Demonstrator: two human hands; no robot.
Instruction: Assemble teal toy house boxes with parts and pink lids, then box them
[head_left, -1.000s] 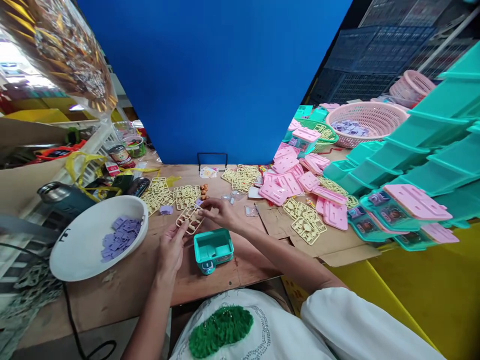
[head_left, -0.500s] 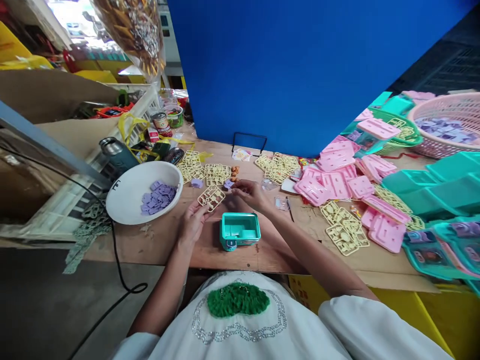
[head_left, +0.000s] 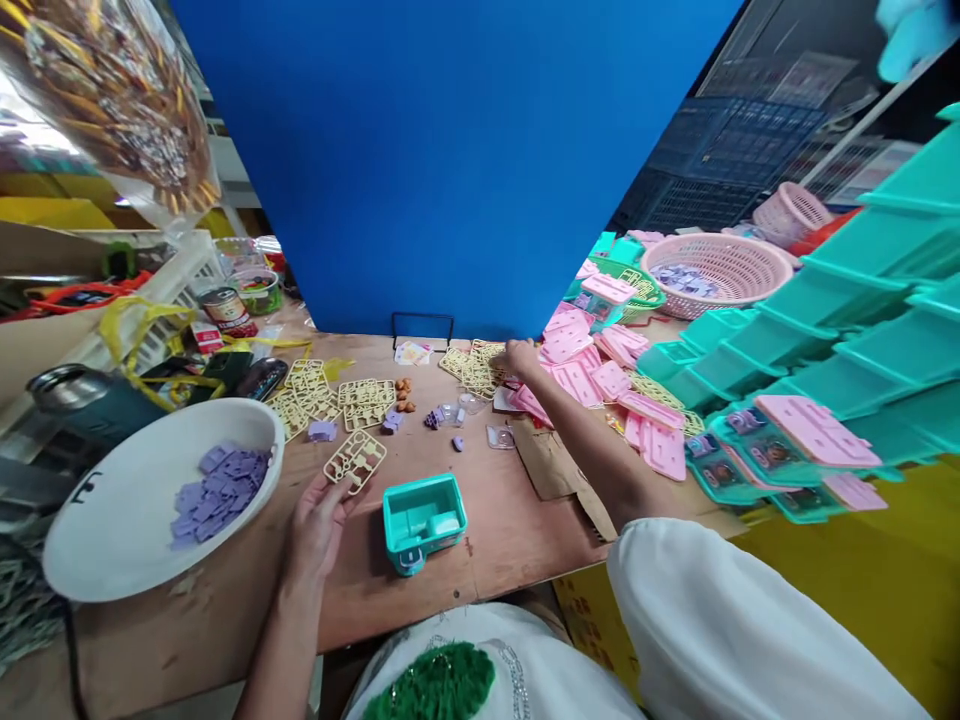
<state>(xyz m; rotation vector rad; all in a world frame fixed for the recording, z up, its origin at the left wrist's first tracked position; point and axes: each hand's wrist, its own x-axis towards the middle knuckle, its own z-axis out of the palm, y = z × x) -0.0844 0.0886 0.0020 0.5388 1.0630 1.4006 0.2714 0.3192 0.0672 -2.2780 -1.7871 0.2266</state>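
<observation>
My left hand [head_left: 319, 525] pinches a cream plastic parts frame [head_left: 355, 461] by its lower edge, to the left of an open teal plastic box [head_left: 425, 515]. The box stands upright with a raised shape inside and a small latch piece on its front. My right hand [head_left: 519, 358] is at the back, at the right edge of a pile of cream parts frames [head_left: 472, 368], beside pink lids [head_left: 574, 380]. Its fingers are mostly hidden. Purple pieces [head_left: 392, 421], small brown figures [head_left: 404, 394] and clear plastic parts [head_left: 452, 414] lie behind the box.
A white bowl [head_left: 112, 520] of purple pieces stands at the left, near a dark bottle [head_left: 90, 395]. A blue panel [head_left: 450, 170] rises at the back. Stacked teal boxes [head_left: 817, 330] and a pink basket [head_left: 720, 250] are on the right.
My right hand has left the purple piece and reached right and back to the cream frames. My left hand still holds its frame. The view has turned right.
</observation>
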